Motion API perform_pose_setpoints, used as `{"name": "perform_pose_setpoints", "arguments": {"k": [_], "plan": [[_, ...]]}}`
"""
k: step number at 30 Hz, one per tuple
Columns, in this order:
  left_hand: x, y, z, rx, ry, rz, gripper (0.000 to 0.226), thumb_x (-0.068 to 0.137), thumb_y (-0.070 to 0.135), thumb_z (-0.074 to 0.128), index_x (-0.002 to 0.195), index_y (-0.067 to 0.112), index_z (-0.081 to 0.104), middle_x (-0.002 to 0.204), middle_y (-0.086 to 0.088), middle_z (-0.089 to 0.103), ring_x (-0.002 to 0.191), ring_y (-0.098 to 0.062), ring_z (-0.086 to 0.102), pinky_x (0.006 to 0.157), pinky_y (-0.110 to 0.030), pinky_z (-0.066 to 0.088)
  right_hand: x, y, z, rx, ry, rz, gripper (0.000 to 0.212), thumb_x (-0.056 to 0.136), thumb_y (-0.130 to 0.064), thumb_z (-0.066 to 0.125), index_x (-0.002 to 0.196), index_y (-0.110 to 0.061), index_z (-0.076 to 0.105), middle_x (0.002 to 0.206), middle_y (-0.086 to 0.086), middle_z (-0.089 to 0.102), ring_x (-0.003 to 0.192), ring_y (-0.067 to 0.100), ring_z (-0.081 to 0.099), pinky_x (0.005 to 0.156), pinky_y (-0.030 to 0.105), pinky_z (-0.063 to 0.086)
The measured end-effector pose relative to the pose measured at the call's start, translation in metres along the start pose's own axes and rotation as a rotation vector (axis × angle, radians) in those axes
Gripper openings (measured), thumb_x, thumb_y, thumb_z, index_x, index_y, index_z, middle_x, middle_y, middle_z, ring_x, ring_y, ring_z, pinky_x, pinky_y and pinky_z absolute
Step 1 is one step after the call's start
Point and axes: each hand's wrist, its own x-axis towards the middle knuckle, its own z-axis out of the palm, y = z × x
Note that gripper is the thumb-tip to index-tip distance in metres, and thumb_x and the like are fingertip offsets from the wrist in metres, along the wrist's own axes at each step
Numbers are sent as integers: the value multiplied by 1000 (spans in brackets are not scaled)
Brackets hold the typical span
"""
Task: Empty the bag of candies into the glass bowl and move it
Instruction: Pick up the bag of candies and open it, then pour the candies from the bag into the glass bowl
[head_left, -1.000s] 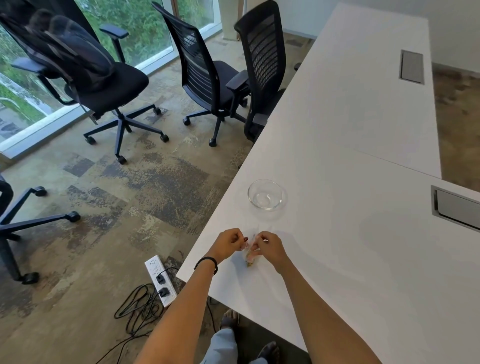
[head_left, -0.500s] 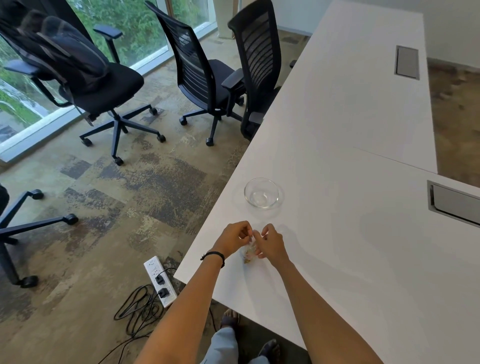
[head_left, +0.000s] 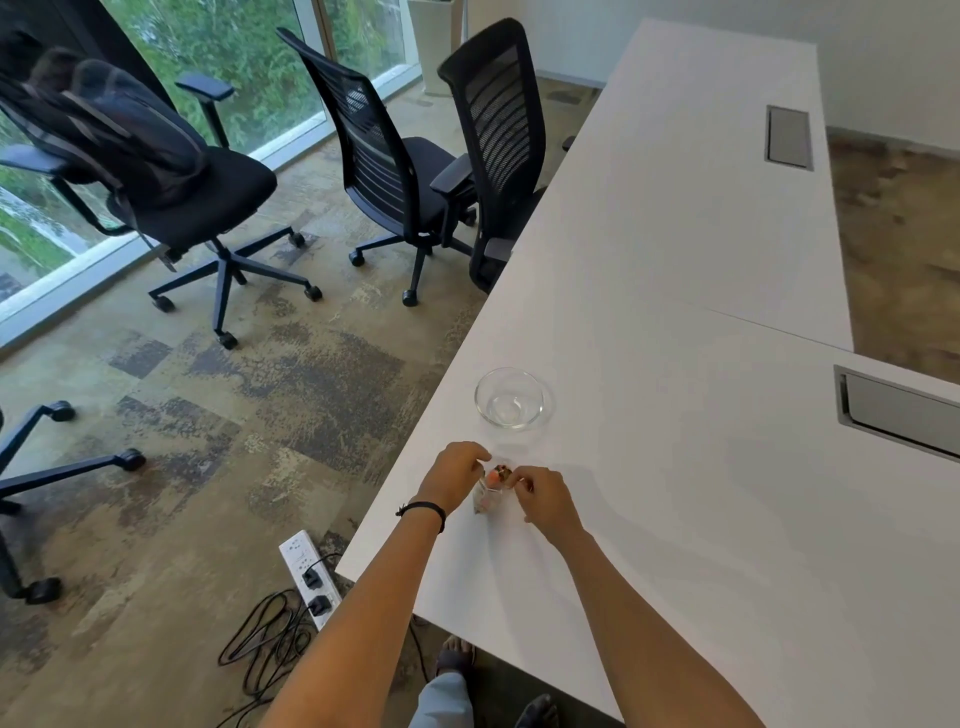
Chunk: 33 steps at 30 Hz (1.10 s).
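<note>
Clear candy bag half hidden between left hand and right hand, fingers pinching its top, contents blurred.

Table is a smooth white top, kinda satin. Bowl is clear shiny glass, the candy bag thin see-through plastic. Chairs have black mesh backs.

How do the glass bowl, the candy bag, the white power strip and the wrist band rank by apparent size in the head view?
1. White power strip, slightly the largest, though it lies lower, on the floor.
2. Glass bowl.
3. Candy bag, partly hidden by the hands, so unsure.
4. Wrist band, about the bag's apparent size.
</note>
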Motion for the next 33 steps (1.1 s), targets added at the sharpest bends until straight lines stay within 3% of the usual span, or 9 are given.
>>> {"name": "perform_pose_setpoints", "arguments": {"k": [3, 7, 12, 16, 19, 21, 24, 28, 33], "plan": [[1, 10, -5, -28, 12, 43, 30, 86, -2, 46, 103, 1, 70, 113, -14, 69, 103, -25, 62, 92, -30, 47, -4, 1, -7, -145, -20, -53, 24, 85, -11, 44, 86, -11, 68, 88, 5, 62, 75, 21, 56, 68, 39, 49], [3, 14, -11, -86, 96, 47, 28, 85, 1, 48, 98, 2, 72, 104, -12, 73, 92, -22, 65, 82, -25, 48, -6, 10, -15, -254, -132, -185, 21, 84, -29, 57, 99, -15, 63, 125, -6, 46, 104, 14, 55, 82, 37, 51], [1, 11, -12, -338, 191, 29, 29, 83, -3, 46, 81, 13, 69, 80, -7, 71, 61, -13, 53, 61, -23, 43, 4, 1, -16, -78, 44, -263, 10, 88, -10, 54, 86, -5, 63, 91, 12, 68, 82, 24, 63, 77, 44, 55], [-4, 14, -12, -631, 226, -49, 11, 93, 24, 48, 95, 21, 58, 103, 6, 64, 103, -19, 58, 83, -26, 41, 6, -10, -20, -3, 169, -255, 12, 88, -8, 52, 81, -5, 60, 82, 11, 67, 75, 23, 62, 70, 36, 55], [-5, 20, -13, -781, 78, -153, 43, 97, 48, 27, 114, 25, 60, 130, 7, 52, 125, -16, 44, 105, -33, 26, 10, -25, -25, 84, 218, -263, 16, 91, -12, 48, 77, -7, 55, 75, 11, 64, 70, 22, 61, 63, 31, 51], [-3, 24, -12, -817, -30, -169, 61, 92, 61, 10, 112, 32, 60, 131, 3, 54, 125, -13, 44, 112, -38, 19, 14, -35, -29, 144, 241, -260, 17, 93, -11, 46, 76, -11, 51, 70, 8, 60, 63, 17, 56, 57, 19, 46], [3, 32, -12, -922, -154, -233, 65, 87, 67, 4, 109, 36, 57, 117, 3, 66, 109, -13, 60, 108, -34, 35, 26, -49, -33, 241, 284, -238, 16, 95, -8, 42, 81, -11, 50, 70, 1, 58, 61, 15, 57, 57, 12, 46], [7, 43, -8, -992, -200, -231, 60, 89, 65, 8, 106, 37, 58, 102, 2, 71, 92, -17, 71, 87, -34, 56, 42, -59, -37, 299, 311, -154, 16, 97, -19, 40, 99, -8, 50, 85, 4, 60, 75, 15, 61, 61, 12, 49], [21, 51, -5, -1053, -184, -219, 54, 92, 60, 14, 109, 34, 58, 103, 1, 70, 88, -13, 72, 74, -28, 60, 56, -60, -33, 360, 246, 13, 43, 94, -33, 47, 133, -23, 32, 130, 6, 53, 112, 24, 57, 87, 35, 54]]}}
